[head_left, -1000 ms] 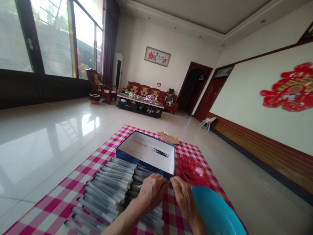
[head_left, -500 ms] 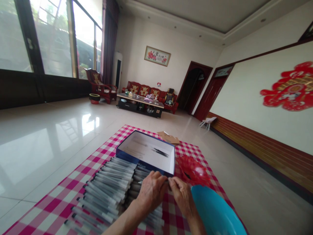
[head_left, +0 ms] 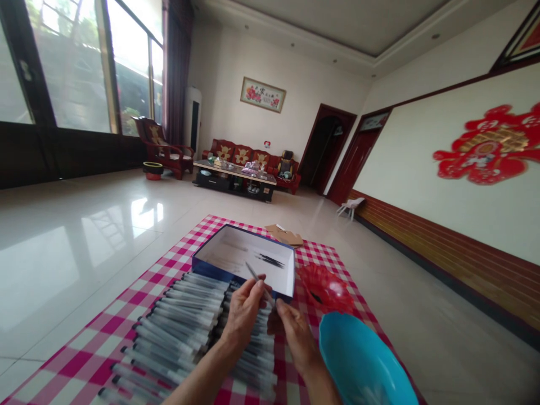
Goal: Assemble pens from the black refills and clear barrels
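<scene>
Between my two hands is a slim pen (head_left: 255, 273), its pointed end slanting up to the left over the box. My left hand (head_left: 243, 312) closes its thumb and fingers round the pen's middle. At the lower end, my right hand (head_left: 294, 331) pinches the pen with thumb and fingertips. Many clear pens with black ends (head_left: 169, 332) lie in rows under and left of my left hand. Just beyond stands a shallow blue box (head_left: 211, 271) with a white inside. Several thin black refills (head_left: 270, 260) lie in it, with fainter clear pieces at its left.
A red scalloped bowl (head_left: 337, 292) and a turquoise basin (head_left: 358, 354) stand to the right on the checked tablecloth (head_left: 97, 337). Flat brown cardboard (head_left: 283, 235) lies behind the box. Farther off are a low table (head_left: 236, 177) and a small white chair (head_left: 351, 207).
Both hands have turned, and the pen now points up and left, in plainer sight. The view has shifted slightly, moving the room a little to the left.
</scene>
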A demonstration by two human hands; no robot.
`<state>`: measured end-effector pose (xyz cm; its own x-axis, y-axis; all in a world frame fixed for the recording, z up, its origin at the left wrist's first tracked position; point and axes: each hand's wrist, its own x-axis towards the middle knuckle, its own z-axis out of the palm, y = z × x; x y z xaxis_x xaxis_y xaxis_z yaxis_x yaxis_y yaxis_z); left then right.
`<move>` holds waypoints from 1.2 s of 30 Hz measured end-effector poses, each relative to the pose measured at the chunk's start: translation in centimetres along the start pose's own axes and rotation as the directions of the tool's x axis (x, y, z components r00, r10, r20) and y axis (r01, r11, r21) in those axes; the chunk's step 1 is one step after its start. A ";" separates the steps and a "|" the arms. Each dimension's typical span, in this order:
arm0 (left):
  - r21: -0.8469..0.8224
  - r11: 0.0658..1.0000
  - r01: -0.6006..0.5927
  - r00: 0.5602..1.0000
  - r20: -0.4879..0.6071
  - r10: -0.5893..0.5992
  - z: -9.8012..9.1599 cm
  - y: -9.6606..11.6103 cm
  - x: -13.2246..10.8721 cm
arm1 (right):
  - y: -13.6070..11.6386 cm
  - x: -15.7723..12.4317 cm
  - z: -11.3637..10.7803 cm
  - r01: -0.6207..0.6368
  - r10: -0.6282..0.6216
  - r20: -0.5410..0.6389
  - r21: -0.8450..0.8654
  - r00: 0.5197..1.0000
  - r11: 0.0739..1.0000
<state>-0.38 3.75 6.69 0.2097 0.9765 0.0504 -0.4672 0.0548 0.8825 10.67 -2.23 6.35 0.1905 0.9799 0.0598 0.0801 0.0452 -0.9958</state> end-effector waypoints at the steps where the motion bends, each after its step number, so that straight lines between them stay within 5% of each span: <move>1: -0.080 0.996 0.031 1.000 -0.002 -0.032 0.0 0.2 0.1 | 0.1 -0.2 0.4 -0.022 0.019 0.095 0.031 0.995 0.999; 4: -0.234 0.962 0.143 0.989 0.062 -0.132 0.1 0.8 0.0 | -0.2 -0.6 1.2 -0.063 0.061 0.286 -0.001 0.956 0.998; 6: -0.216 0.962 0.165 0.983 0.117 -0.142 0.1 1.1 -0.3 | -0.8 -1.0 1.0 -0.057 0.087 0.314 -0.104 0.945 0.993; 10: 0.015 0.994 0.106 0.979 0.173 -0.107 0.1 1.1 -0.7 | -3.1 -1.8 -1.6 0.054 0.033 0.210 -0.392 0.977 0.918; 14: 0.216 0.973 0.082 0.956 0.258 -0.138 0.5 0.9 -1.0 | -4.0 -3.3 -7.4 0.101 -0.100 0.036 -0.621 0.994 0.777; 20: 0.363 0.931 0.044 0.924 0.339 -0.176 0.6 0.1 -1.2 | -0.9 -6.6 -15.6 -0.002 -0.032 -0.023 -0.845 0.999 0.535; 26: 0.364 0.931 0.004 0.910 0.385 -0.154 0.3 -0.9 -1.1 | 2.6 -8.5 -16.7 -0.034 0.115 0.004 -0.945 0.993 0.325; 31: 0.361 0.932 -0.021 0.889 0.433 -0.148 0.2 -1.3 -1.1 | 2.1 -8.6 -16.5 -0.024 0.088 0.008 -0.932 0.996 0.361; 36: 0.413 0.903 -0.119 0.865 0.489 -0.110 0.3 -1.3 -1.4 | -1.5 -7.2 -14.5 -0.081 0.019 -0.090 -0.760 0.996 0.645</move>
<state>0.22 2.23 5.59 0.6532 0.7366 0.1752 -0.0917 -0.1527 0.9840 23.40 -12.14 8.41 0.2791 0.9591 0.0465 0.7796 -0.1980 -0.5941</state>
